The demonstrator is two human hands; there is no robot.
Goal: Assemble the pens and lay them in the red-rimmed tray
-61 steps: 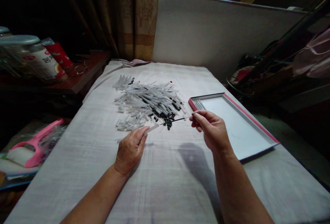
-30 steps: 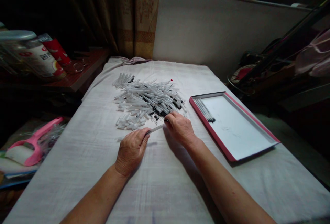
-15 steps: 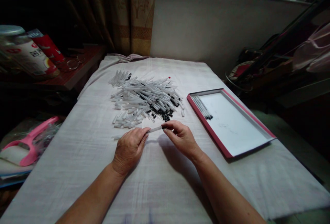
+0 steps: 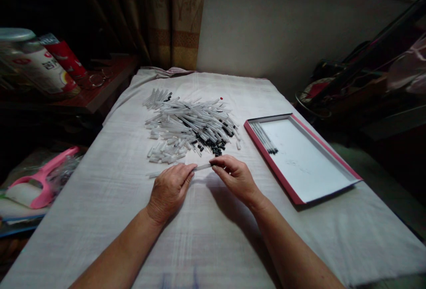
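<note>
My left hand (image 4: 169, 190) rests on the white cloth with its fingers pinched round a clear pen tube (image 4: 201, 167). My right hand (image 4: 234, 178) is closed at the tube's other end, its fingertips pressed against the tip; what they hold there is too small to make out. Just beyond both hands lies a pile of clear tubes and small black caps (image 4: 189, 129). To the right sits a flat white tray with a red rim (image 4: 271, 167), and a few finished pens (image 4: 265, 139) lie along its left side.
The cloth-covered table (image 4: 213, 240) ends at a wall behind. On the left a dark wooden shelf carries a jar (image 4: 33, 65), a red can and spectacles. A pink-handled roller (image 4: 36, 182) lies lower left. Clutter fills the right side.
My right hand laid a pen in the tray, reached into the pile of black caps, then came back to the end of the tube that my left hand kept holding.
</note>
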